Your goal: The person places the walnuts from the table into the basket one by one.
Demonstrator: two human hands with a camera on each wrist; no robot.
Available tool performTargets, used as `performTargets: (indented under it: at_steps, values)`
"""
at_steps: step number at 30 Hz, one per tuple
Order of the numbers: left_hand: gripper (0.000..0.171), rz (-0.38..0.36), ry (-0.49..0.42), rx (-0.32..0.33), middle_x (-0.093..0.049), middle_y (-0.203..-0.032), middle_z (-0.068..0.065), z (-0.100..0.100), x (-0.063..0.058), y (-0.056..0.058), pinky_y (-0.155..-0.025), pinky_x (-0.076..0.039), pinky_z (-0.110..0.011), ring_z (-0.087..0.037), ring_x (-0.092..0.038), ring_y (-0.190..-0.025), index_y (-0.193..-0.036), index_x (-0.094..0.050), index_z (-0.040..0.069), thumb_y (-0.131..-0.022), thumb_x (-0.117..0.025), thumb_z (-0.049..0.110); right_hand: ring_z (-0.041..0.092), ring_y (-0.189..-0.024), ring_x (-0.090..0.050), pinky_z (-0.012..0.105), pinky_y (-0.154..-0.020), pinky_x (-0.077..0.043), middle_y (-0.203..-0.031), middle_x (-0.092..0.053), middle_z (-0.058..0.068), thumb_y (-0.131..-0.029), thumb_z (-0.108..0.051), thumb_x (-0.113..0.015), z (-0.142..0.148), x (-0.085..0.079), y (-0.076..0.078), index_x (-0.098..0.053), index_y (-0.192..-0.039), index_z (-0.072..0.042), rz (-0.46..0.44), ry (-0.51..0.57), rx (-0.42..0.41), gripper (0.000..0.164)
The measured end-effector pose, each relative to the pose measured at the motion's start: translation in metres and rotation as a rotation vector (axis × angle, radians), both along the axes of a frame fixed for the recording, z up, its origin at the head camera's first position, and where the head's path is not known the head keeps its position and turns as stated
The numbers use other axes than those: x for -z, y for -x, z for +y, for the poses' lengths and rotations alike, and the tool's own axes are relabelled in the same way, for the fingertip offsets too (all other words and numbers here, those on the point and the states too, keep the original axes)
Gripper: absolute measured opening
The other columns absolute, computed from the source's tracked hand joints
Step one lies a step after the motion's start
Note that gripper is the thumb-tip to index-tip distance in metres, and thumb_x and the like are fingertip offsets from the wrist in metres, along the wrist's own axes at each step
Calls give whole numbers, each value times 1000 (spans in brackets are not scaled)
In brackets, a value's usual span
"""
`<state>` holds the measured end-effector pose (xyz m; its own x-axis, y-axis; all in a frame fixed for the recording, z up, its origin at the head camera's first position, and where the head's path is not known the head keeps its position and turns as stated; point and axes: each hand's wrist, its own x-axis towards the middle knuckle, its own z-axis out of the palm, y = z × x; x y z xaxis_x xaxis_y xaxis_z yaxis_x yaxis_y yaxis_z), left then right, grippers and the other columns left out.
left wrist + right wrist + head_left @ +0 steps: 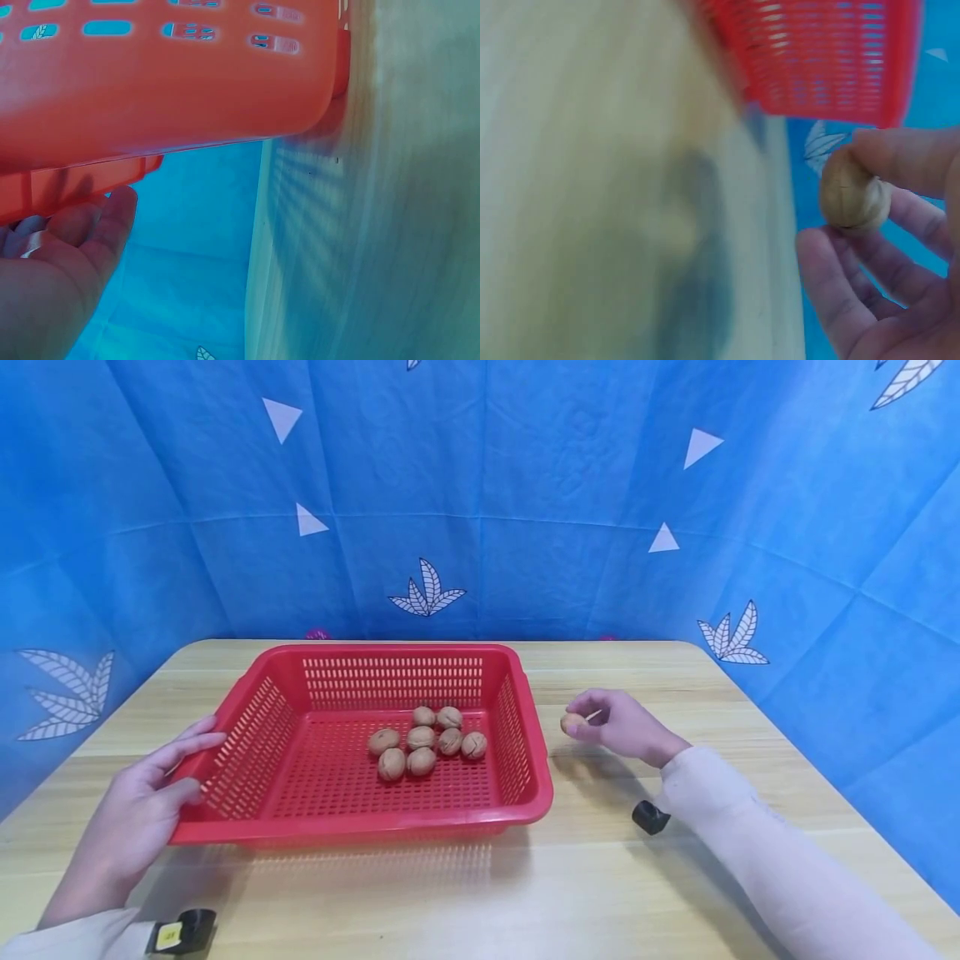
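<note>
A red plastic basket (360, 825) with slotted walls stands on the table, with several walnuts (421, 737) grouped on the right half of its floor. My left hand (138, 806) holds the basket's left rim, thumb on the near side and fingers farther along; in the left wrist view part of this hand (71, 251) shows beside the red rim. Right of the basket, my right hand (626, 727) pinches one walnut (843, 191) between thumb and fingertips, above the table and outside the basket wall.
The light wooden table (600, 893) ends at a blue curtain (555, 460) with white leaf and triangle prints. Small black devices sit at both wrists, one by the left cuff (193, 930) and one by the right sleeve (649, 817).
</note>
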<state>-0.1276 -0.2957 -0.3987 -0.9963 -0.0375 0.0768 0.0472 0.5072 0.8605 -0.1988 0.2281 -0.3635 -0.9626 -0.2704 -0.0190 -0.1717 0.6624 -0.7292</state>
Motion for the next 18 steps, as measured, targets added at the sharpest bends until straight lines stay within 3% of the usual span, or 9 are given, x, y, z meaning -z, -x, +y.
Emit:
performTargets:
  at_steps: [3,8,13,18]
  values:
    - [59,5,6,-3,-13,-159,18,-1,0,1,-67,-58,-30,-20,-40,-113,-152,-33,14,-96,-47,3,37,-106,-61,42,-87,-53,-117,-60,18,-91,-27,-69,-7,-7,5,-53,-125,5,-56,187,30,50]
    - [59,-1,-5,-1,-12,-159,19,-1,0,0,-68,-58,-31,-16,-41,-112,-153,-32,15,-97,-47,4,38,-112,-55,39,-89,-53,-117,-56,18,-93,-18,-66,-23,-23,12,-47,-127,7,-107,421,46,46]
    - [59,1,-6,-1,-12,-159,19,1,0,0,-68,-58,-30,-29,-39,-117,-153,-32,13,-96,-47,3,33,-107,-57,39,-90,-52,-116,-55,18,-94,-16,-64,-42,-40,18,-47,-126,5,-89,496,36,42]
    - [59,4,-5,-1,-12,-159,17,1,-1,0,-68,-57,-29,-32,-38,-119,-152,-32,12,-96,-46,1,29,-105,-60,43,-93,-50,-120,-54,19,-94,-18,-64,-62,-52,24,-48,-126,1,-97,499,31,41]
